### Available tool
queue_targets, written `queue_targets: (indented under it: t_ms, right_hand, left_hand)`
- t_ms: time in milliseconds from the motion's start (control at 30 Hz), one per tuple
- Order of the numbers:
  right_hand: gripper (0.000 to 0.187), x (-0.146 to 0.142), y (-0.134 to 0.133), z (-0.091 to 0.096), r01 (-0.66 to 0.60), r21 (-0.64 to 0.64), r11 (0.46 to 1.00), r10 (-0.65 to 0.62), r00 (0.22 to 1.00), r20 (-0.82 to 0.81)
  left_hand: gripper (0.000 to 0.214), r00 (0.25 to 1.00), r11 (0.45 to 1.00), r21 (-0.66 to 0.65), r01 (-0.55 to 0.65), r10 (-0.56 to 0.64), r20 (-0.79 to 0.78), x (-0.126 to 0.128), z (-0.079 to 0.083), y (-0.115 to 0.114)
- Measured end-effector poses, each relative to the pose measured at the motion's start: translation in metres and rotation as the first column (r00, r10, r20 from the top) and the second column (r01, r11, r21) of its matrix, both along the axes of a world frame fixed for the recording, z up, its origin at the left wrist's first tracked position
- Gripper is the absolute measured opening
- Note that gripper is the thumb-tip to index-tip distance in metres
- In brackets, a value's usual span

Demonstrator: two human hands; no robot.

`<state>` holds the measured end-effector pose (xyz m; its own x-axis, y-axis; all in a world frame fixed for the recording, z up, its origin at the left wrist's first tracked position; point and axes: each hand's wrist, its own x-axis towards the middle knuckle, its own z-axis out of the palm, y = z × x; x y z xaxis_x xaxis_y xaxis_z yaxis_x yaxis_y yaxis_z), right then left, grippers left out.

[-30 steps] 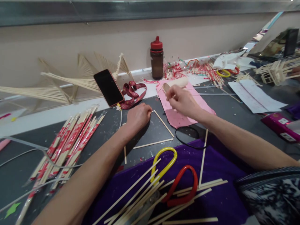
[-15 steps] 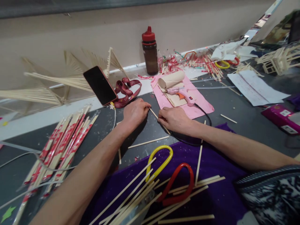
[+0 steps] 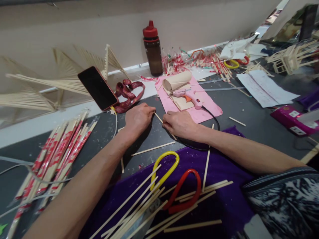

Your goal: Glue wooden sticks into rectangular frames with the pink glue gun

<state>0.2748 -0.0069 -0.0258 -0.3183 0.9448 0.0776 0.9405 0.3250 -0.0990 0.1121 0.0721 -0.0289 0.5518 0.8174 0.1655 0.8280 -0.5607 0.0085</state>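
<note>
A thin wooden stick (image 3: 158, 118) slants between my two hands, low over the dark table. My left hand (image 3: 141, 118) has its fingers closed at the stick's upper end. Lower along the same stick, my right hand (image 3: 177, 123) pinches it, and a short length pokes out beneath. Another loose stick (image 3: 153, 148) lies on the table just in front of my hands. Beyond my right hand rests a pink glue gun (image 3: 190, 99) on a pink sheet (image 3: 211, 109). Scissors with one yellow handle (image 3: 177, 162) and one red handle (image 3: 198, 186) lie nearest me among several sticks on purple cloth.
Wrapped chopstick packs (image 3: 57, 149) lie at left. Behind them stand a stick structure (image 3: 50, 81) and a leaning phone (image 3: 98, 88) beside a red lanyard (image 3: 129, 96). A dark bottle (image 3: 153, 54) stands by the wall. Papers (image 3: 264, 88) and a purple packet (image 3: 291, 119) are at right.
The whole view has shifted slightly, so things appear a little further left and higher. Both hands keep their hold on the stick, with hardly any movement.
</note>
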Motion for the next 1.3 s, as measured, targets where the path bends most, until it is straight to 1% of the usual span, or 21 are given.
queue_targets:
  t_ms: [167,233,300,367,467,567,633,767,867,933,967,1000,1067,1133,1200,1300]
  right_hand:
    - [0.039,0.005,-0.003,0.008,-0.009,0.001,1.000,0.009,1.000,0.023]
    - [0.038,0.011,-0.007,0.012,-0.012,0.026,1.000,0.012,1.000,0.013]
    - [0.034,0.018,-0.014,0.013,-0.042,0.030,0.999,0.042,0.999,-0.020]
    - [0.029,0.025,-0.023,0.013,-0.106,-0.009,0.994,0.105,0.992,-0.071]
    - [0.025,0.035,-0.040,0.012,-0.198,-0.065,0.978,0.188,0.973,-0.133]
    - [0.026,0.040,-0.051,0.010,-0.254,-0.042,0.966,0.247,0.961,-0.125]
    - [0.026,0.040,-0.053,0.008,-0.281,-0.003,0.960,0.279,0.955,-0.100]
    - [0.023,0.039,-0.049,0.003,-0.282,0.053,0.958,0.285,0.957,-0.061]
    - [0.022,0.038,-0.045,0.000,-0.257,0.068,0.964,0.261,0.963,-0.061]
    - [0.019,0.038,-0.043,-0.001,-0.268,0.080,0.960,0.274,0.959,-0.077]
    - [0.020,0.038,-0.042,-0.002,-0.281,0.086,0.956,0.288,0.954,-0.085]
    - [0.021,0.038,-0.041,-0.002,-0.293,0.093,0.952,0.301,0.949,-0.091]
    - [0.023,0.037,-0.040,-0.003,-0.309,0.112,0.944,0.320,0.942,-0.098]
    - [0.024,0.036,-0.039,-0.004,-0.324,0.127,0.937,0.337,0.936,-0.102]
    - [0.026,0.034,-0.038,-0.005,-0.338,0.133,0.932,0.353,0.930,-0.102]
    - [0.027,0.031,-0.035,-0.008,-0.350,0.137,0.927,0.363,0.928,-0.085]
  left_hand:
    - [0.037,0.998,0.998,-0.016,-0.059,0.059,0.014,-0.008,0.009,-0.003]
    - [0.034,0.998,0.998,0.009,-0.061,0.061,0.013,-0.012,0.014,-0.011]
    - [0.028,0.999,0.998,0.022,-0.052,0.052,0.002,-0.014,0.021,-0.026]
    - [0.023,1.000,0.999,-0.037,-0.007,0.007,-0.021,-0.014,0.026,-0.046]
    - [0.028,0.995,0.985,-0.143,0.092,-0.097,-0.028,-0.012,0.028,-0.075]
    - [0.024,0.980,0.956,-0.224,0.191,-0.198,-0.007,-0.010,0.024,-0.092]
    - [0.021,0.976,0.945,-0.256,0.204,-0.218,-0.026,-0.009,0.021,-0.097]
    - [0.023,0.976,0.946,-0.283,0.158,-0.193,-0.100,-0.008,0.018,-0.100]
    - [0.025,0.978,0.947,-0.285,0.150,-0.184,-0.098,-0.009,0.020,-0.103]
    - [0.026,0.982,0.952,-0.269,0.149,-0.174,-0.072,-0.015,0.025,-0.104]
    - [0.026,0.985,0.958,-0.250,0.138,-0.159,-0.063,-0.022,0.028,-0.105]
    - [0.025,0.991,0.972,-0.213,0.103,-0.119,-0.065,-0.030,0.032,-0.107]
    - [0.025,0.995,0.992,-0.124,-0.023,0.010,-0.099,-0.050,0.040,-0.110]
    - [0.025,0.976,0.986,-0.076,-0.151,0.136,-0.168,-0.071,0.045,-0.114]
    - [0.026,0.937,0.961,-0.080,-0.263,0.235,-0.258,-0.088,0.045,-0.117]
    - [0.030,0.921,0.934,-0.156,-0.320,0.269,-0.280,-0.100,0.036,-0.118]
